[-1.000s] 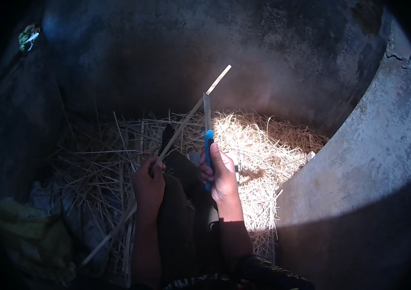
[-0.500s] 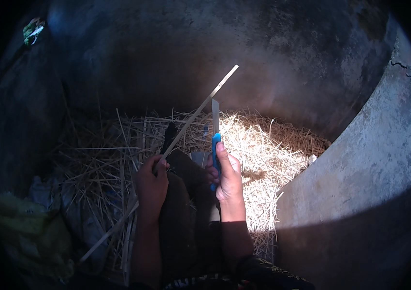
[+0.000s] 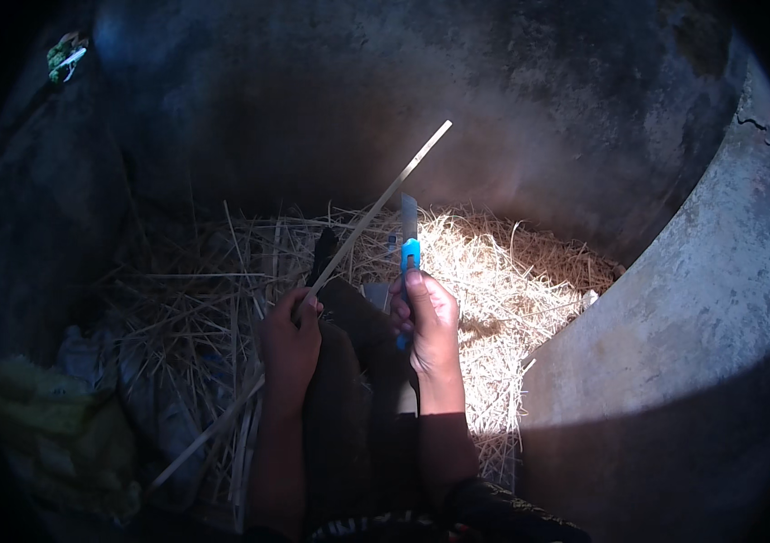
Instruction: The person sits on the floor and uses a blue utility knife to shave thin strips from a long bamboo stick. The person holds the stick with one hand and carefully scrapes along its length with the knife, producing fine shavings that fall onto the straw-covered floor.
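My left hand (image 3: 293, 328) pinches a long, thin strip of pale wood or bamboo (image 3: 374, 212). The strip slants up to the right, its bright tip in front of the dark wall, and its lower part runs down past my left wrist. In my right hand (image 3: 428, 317) is a blue utility knife (image 3: 411, 254), fingers wrapped round the handle and thumb on top. Its wide blade is out and points upward. The blade stands just right of the strip, with a small gap between them.
Shavings and thin strips (image 3: 484, 271) cover the ground, sunlit on the right. A rough concrete wall (image 3: 358, 100) curves behind, and a slanting concrete surface (image 3: 665, 317) rises at the right. A yellowish sack (image 3: 50, 434) lies at lower left. My legs are beneath my hands.
The knife has moved slightly right and down, and its blade has come away from the strip. Its flat side is turned more toward me. My left hand has shifted slightly right.
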{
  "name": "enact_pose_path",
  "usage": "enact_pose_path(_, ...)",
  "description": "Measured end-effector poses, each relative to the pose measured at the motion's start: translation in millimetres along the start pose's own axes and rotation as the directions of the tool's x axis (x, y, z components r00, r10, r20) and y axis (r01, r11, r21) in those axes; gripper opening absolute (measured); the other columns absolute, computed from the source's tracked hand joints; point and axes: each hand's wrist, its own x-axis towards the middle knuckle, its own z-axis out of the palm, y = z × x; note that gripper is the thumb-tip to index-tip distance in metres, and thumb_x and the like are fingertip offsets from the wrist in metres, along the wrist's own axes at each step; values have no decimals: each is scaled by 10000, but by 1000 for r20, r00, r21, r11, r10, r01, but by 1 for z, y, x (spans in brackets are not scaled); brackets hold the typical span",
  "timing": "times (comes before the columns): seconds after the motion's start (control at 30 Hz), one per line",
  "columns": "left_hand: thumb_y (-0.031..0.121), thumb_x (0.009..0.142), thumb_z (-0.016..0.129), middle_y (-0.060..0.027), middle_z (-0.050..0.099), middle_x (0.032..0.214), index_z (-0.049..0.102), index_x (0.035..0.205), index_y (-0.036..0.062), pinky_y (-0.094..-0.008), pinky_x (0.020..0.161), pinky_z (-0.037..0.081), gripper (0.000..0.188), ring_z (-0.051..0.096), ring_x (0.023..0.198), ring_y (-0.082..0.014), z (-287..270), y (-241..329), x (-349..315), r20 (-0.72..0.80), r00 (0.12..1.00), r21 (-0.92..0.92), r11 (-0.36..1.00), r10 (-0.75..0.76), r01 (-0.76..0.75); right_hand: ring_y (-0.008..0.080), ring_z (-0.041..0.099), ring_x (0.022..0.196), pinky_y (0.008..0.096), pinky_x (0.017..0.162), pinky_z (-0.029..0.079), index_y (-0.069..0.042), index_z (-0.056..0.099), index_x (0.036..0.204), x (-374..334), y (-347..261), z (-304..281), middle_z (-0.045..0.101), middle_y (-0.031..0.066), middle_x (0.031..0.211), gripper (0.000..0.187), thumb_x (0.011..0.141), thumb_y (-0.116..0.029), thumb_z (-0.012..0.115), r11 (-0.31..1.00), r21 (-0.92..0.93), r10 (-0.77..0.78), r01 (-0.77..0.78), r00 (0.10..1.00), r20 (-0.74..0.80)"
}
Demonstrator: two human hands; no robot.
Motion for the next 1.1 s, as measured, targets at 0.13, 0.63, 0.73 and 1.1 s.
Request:
enact_pose_path(0.13,108,961,596,-113,723,868,675,1086,-9,-336,757,520,188,710,824,-217,1,-1,-1,-4,1000,7,1000,24,-24,38,379,532,203,514,344,-9,609,965,-4,-6,1,465,-20,657,305,1037,-302,566,998,-56,15,-15,1000,5)
enact_pose_path(0.63,121,964,600,-115,727,865,679,1076,-3,-342,764,524,185,712,822,-216,2,-5,1,-11,1000,7,1000,2,-1,32,403,599,192,548,335,-17,627,1101,-7,-10,-2,476,-42,710,292,1064,-289,527,998,-47,-34,42,987,155)
enact_pose_path(0.73,122,963,601,-114,728,867,679,1071,-2,-342,763,525,182,713,822,-217,3,-7,1,-6,1000,-15,1000,-4,4,29,408,618,190,558,338,-20,627,1133,-6,-6,-2,477,-47,730,298,1065,-292,524,998,-34,-47,54,983,179)
enact_pose_path(1.1,141,960,600,-111,726,858,686,1064,7,-333,748,521,190,715,814,-220,2,-1,-1,-8,1000,1,1000,-20,20,46,473,654,194,589,379,-13,599,1261,-7,-5,2,560,-14,796,278,1064,-187,508,993,-103,-32,54,978,204)
